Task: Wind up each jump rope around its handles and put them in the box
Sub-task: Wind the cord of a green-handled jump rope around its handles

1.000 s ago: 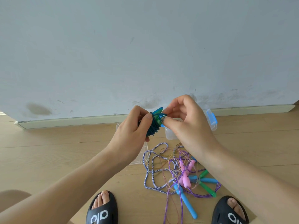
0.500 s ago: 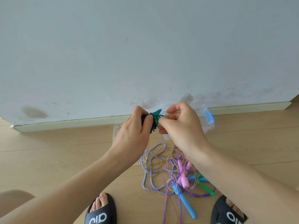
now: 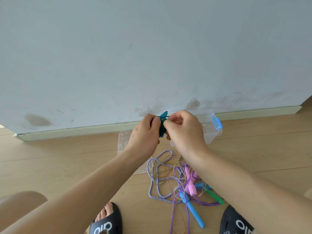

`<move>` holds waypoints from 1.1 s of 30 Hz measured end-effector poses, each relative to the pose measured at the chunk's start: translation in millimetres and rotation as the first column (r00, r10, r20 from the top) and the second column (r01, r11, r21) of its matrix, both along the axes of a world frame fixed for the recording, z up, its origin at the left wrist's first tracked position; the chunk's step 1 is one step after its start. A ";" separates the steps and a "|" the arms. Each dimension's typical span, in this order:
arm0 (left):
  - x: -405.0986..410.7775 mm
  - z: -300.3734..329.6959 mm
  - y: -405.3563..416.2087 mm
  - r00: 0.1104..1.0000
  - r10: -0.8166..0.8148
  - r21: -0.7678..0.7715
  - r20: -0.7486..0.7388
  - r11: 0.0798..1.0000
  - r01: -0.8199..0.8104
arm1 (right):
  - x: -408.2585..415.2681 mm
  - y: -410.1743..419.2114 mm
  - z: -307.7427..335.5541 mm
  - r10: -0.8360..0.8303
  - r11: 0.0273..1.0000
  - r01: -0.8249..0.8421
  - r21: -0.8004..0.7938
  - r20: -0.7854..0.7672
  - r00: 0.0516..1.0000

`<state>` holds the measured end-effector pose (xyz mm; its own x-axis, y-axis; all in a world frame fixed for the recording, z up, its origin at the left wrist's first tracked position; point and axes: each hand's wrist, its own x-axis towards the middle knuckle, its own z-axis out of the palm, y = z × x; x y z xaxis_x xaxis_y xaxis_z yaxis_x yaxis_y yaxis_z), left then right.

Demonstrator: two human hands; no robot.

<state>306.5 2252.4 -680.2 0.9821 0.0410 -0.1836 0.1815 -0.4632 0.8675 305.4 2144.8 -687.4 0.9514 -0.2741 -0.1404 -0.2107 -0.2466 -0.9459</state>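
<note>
My left hand (image 3: 144,132) grips a teal jump rope bundle (image 3: 162,126), its cord wound round the handles, held in the air above the floor. My right hand (image 3: 183,130) pinches the cord end at the top of that bundle. Behind the hands stands a clear plastic box (image 3: 213,132) with a blue latch (image 3: 217,122); most of its inside is hidden. On the floor below lies a tangle of loose ropes: a blue-and-white braided cord (image 3: 157,179), thin purple cord (image 3: 179,215), pink handles (image 3: 191,187), blue handle (image 3: 194,212) and green handle (image 3: 215,196).
The clear box lid (image 3: 124,142) lies flat on the wooden floor left of the box. A pale wall with a skirting board (image 3: 76,130) runs behind. My feet in black slides (image 3: 107,222) stand at the bottom, either side of the rope tangle.
The view shifted slightly. My hands have drawn closer together on the teal bundle, and my right fingers now cover more of its top end.
</note>
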 end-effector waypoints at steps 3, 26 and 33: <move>-2.4 0.5 -6.1 0.999 -0.003 0.006 0.054 1.000 0.002 | 0.1 -1.7 1.9 -0.039 0.990 0.050 0.132 -0.086 0.996; 47.9 -3.4 -10.5 0.899 -0.108 -0.558 -0.425 0.813 -0.166 | 33.6 -42.9 -9.9 0.445 0.839 -0.281 0.465 -0.292 0.847; 121.1 -64.6 -35.9 0.852 -0.165 -0.436 -0.496 0.897 -0.080 | 114.6 -63.1 -87.0 0.309 0.930 -0.194 0.312 -0.376 0.874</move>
<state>427.6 2216.5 -744.9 0.7389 -0.2009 -0.6432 0.6402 -0.0887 0.7631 420.0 2081.7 -774.4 0.8217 0.0667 -0.5660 -0.5582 -0.1058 -0.8229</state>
